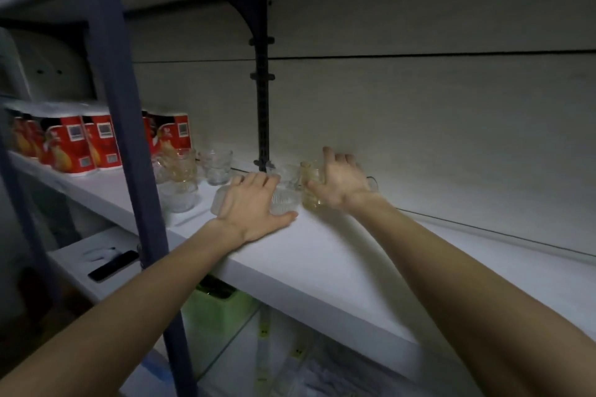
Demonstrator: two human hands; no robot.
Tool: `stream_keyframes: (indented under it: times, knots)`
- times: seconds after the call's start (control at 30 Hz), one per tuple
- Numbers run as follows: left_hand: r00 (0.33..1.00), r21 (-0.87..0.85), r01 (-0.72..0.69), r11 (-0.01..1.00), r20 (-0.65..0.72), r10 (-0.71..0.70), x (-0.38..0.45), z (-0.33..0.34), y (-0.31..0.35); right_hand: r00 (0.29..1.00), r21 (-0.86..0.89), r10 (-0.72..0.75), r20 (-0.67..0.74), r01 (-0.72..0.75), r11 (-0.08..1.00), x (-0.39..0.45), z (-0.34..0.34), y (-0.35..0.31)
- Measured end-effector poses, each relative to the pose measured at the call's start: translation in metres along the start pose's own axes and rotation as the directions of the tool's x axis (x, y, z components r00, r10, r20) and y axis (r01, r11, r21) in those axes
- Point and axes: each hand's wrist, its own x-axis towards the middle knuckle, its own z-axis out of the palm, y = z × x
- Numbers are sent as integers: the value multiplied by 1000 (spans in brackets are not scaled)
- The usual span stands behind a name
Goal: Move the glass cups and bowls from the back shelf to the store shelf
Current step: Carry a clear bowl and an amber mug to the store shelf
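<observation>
A ribbed clear glass bowl (285, 203) stands on the white shelf (322, 255). My left hand (250, 206) lies palm down over it, fingers across its top and thumb hooked round its front. Right beside it stands a yellowish glass cup (310, 195). My right hand (340, 180) rests against the cup's right side with the thumb on it and the fingers stretched out and apart. More glass cups (219, 164) and stacked glass bowls (177, 193) sit further left on the same shelf. Part of a glass rim or handle (371, 182) shows behind my right hand.
Red printed paper cups (69, 145) line the shelf's left end. A dark blue upright post (129, 138) crosses in front at left, and a black bracket rail (263, 100) runs up the back wall. Below are a phone (113, 266) on a lower shelf and a green bin (216, 303).
</observation>
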Motion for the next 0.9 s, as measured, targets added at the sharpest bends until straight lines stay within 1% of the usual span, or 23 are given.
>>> stream_keyframes:
  times: [0.1, 0.2, 0.3, 0.37, 0.43, 0.53, 0.63, 0.73, 0.8, 0.9]
  knots:
    - [996, -22, -78, 997, -55, 76, 8, 12, -9, 996, -26, 94, -9, -95, 995, 11, 8, -9]
    - [992, -158, -111, 981, -80, 99, 13, 24, -18, 989, -30, 147, -33, -148, 988, 16, 13, -10]
    - [988, -274, -135, 952, -115, 107, 18, 30, -25, 976, 36, 210, -49, -209, 977, 13, 14, -11]
    - [986, -326, -144, 934, -131, 107, 19, 31, -27, 964, 105, 264, -32, -259, 960, 11, 9, -12]
    - [983, -357, -162, 920, -139, 119, 19, 31, -30, 959, 140, 283, -16, -278, 950, 6, 5, -13]
    - [979, -385, -179, 905, -164, 124, 18, 27, -29, 964, 202, 267, -5, -261, 944, -4, 0, -10]
    - [974, -439, -175, 881, -206, 92, 14, 17, -26, 967, 293, 254, -22, -237, 926, -18, -4, -6]
    - [980, -507, -128, 853, -196, 31, 8, -3, -24, 970, 364, 218, -106, -167, 916, -40, -7, -4]
    - [982, -562, -92, 822, -190, -21, 2, -17, -20, 957, 434, 228, -180, -130, 892, -64, -14, -1]
    - [976, -677, -53, 734, -190, -105, -15, -36, 1, 920, 533, 266, -288, -77, 843, -110, -36, 7]
